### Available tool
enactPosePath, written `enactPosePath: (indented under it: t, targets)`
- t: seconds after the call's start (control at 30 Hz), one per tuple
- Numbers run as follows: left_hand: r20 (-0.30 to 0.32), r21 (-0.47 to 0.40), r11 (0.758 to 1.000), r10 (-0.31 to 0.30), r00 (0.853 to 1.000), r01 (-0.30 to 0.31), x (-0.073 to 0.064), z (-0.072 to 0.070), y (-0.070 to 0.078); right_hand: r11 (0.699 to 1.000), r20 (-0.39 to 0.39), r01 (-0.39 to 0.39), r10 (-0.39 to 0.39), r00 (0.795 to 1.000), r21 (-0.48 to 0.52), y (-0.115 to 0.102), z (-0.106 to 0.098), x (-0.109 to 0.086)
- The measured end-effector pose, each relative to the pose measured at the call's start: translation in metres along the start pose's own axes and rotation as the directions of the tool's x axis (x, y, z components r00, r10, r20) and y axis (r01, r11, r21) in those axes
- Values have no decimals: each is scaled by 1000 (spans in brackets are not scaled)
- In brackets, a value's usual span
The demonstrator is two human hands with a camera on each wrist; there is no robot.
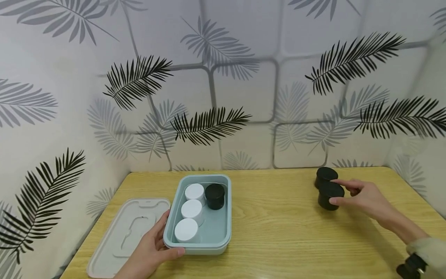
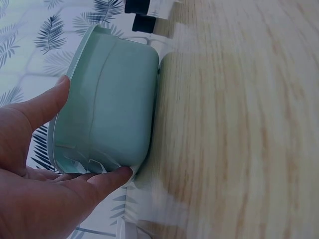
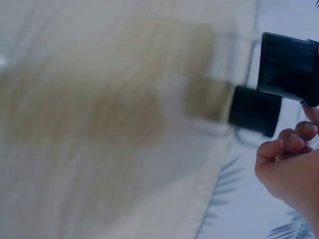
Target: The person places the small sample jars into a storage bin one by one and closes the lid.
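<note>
My left hand (image 1: 155, 242) grips the front left corner of a pale blue-green plastic box (image 1: 224, 228), thumb at the front rim and fingers along the left side. Inside the box, several jars stand: a column of white-topped jars (image 1: 187, 230) on the left and a black jar (image 1: 215, 195) at the back right. Over on the right, my right hand (image 1: 366, 199) pinches a second black jar (image 1: 329, 197) between thumb and index finger. That jar appears raised off the table in the right wrist view. Another black jar (image 3: 255, 110) stands on the table just behind it.
A flat, pale grey lid (image 1: 130, 232) lies on the wooden table (image 1: 271, 224) left of the box, partly behind my left forearm. A leaf-patterned wall covering (image 1: 244, 93) rises at the table's back and side edges.
</note>
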State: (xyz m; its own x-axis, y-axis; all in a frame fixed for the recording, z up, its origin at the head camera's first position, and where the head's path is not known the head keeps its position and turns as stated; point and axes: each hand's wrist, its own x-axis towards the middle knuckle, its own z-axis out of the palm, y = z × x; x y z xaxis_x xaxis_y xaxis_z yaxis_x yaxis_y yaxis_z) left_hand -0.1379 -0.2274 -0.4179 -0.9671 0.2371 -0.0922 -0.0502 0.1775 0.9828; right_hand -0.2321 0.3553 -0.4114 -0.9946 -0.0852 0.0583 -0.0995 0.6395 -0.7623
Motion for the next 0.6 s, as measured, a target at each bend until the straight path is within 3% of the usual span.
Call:
enactPosePath:
  t: [0.47, 0.6]
  targets:
    - [-27, 0, 1000, 5, 1000, -5, 2, 0, -4, 977, 99, 115, -134, 986, 180, -83, 46, 12]
    - [-27, 7, 1000, 4, 1000, -4, 2, 0, -3, 973, 127, 115, -142, 982, 200, -105, 63, 16]
